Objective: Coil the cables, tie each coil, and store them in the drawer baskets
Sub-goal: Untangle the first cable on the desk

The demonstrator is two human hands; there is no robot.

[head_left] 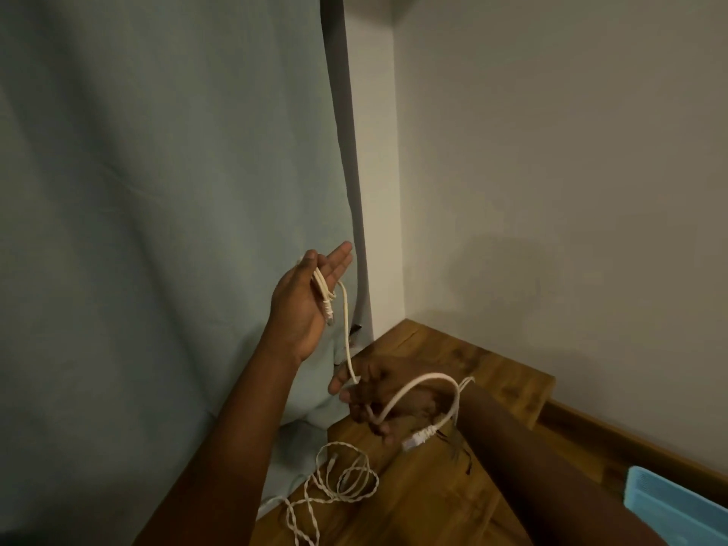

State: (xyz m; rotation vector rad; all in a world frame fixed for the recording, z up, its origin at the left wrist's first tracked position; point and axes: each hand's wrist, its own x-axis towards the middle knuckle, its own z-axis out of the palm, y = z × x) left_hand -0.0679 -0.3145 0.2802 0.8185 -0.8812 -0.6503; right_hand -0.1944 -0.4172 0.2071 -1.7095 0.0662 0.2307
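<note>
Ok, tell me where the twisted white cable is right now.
In the head view the twisted white cable lies loosely looped on the wooden table, low centre, beside the green curtain and below both hands.

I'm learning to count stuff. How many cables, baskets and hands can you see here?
Cables: 2, the smooth white cable held in both hands and the twisted cable lying loose on the wooden table.
Baskets: 1, a blue basket, only partly in view.
Hands: 2, the left hand and the right hand.
Total: 5
</note>
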